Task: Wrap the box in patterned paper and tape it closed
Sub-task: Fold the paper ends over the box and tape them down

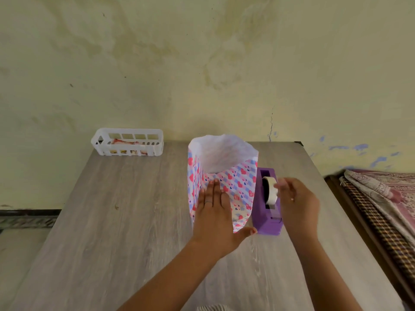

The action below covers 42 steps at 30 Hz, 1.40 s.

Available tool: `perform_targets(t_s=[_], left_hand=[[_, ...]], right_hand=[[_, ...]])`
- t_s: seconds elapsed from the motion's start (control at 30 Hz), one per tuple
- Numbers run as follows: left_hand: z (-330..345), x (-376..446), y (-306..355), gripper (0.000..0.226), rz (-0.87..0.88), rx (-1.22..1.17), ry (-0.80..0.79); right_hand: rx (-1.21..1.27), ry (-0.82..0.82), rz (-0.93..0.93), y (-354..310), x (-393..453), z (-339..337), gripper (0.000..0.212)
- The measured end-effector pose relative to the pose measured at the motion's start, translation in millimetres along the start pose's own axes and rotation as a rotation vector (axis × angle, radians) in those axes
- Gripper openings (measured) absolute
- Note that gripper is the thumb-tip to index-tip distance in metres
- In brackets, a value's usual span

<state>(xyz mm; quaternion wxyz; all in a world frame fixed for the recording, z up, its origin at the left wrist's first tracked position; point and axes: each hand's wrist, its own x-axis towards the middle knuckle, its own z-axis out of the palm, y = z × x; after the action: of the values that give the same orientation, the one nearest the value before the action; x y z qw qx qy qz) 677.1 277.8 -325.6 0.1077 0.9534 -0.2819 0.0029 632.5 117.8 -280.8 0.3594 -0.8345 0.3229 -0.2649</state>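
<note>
Heart-patterned wrapping paper [238, 182] is folded around the box and lies on the wooden table [125, 209]; its far end stands open like a tube, white inside. The box itself is hidden under the paper. My left hand [213, 212] lies flat on top of the wrapped paper with fingers together and thumb at the near right corner, pressing it down. My right hand [296, 205] hovers at the right side of the purple tape dispenser [268, 221], fingers spread near the white tape roll [270, 189]. I cannot see tape between its fingers.
A white slotted plastic basket [128, 142] with some items inside stands at the table's far left by the stained wall. At the right, beyond the table's edge, lies folded patterned fabric [381, 198] on a bed.
</note>
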Motion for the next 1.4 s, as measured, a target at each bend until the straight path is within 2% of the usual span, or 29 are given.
perform_targets(t_s=[0.07,0.13,0.2,0.3,0.43,0.53,0.6,0.8,0.87,0.97,1.07,1.3,1.4], left_hand=[[-1.3,5.6,1.5,0.118,-0.004,-0.012,-0.023],[-0.8,8.5,0.1,0.118,0.006,-0.009,-0.043],[-0.3,9.8,-0.1,0.113,-0.001,0.014,-0.057],[-0.6,9.3,2.8,0.112,0.011,0.04,-0.002],[0.8,11.7,5.8,0.111,-0.007,0.075,-0.037],[3.9,10.8,9.0,0.104,-0.024,0.064,-0.043],[2.8,10.8,8.5,0.102,-0.014,0.073,-0.028],[5.1,12.0,9.1,0.101,-0.037,0.095,-0.017],[6.6,11.6,9.6,0.1,-0.033,0.091,-0.016],[5.2,13.9,10.2,0.101,-0.04,0.073,-0.023],[5.1,14.2,12.2,0.103,-0.038,0.082,-0.011],[6.6,11.6,10.3,0.099,-0.016,0.129,0.026],[8.4,10.8,8.3,0.101,-0.026,0.127,0.047]], right_hand=[[-0.133,-0.075,0.146,35.2,1.8,-2.3,0.017],[-0.259,-0.196,0.27,68.8,2.6,1.3,0.024],[-0.281,-0.28,0.376,89.0,5.2,6.0,0.031],[-0.074,-0.326,0.493,95.8,10.1,10.7,0.023],[0.204,-0.401,0.65,96.9,17.2,18.5,0.017],[0.457,-0.396,0.867,92.9,29.7,19.5,0.011],[0.584,-0.392,0.937,90.6,33.9,18.5,0.007],[0.819,-0.254,0.924,92.1,27.2,16.2,0.007],[0.848,-0.235,0.842,97.8,18.1,15.2,0.003],[0.858,-0.179,0.649,112.6,0.0,19.1,0.01],[0.921,-0.096,0.623,128.1,-12.3,25.2,0.015],[0.875,-0.146,0.636,143.3,-27.2,33.7,0.031],[0.865,-0.176,0.647,148.2,-26.7,33.5,0.031]])
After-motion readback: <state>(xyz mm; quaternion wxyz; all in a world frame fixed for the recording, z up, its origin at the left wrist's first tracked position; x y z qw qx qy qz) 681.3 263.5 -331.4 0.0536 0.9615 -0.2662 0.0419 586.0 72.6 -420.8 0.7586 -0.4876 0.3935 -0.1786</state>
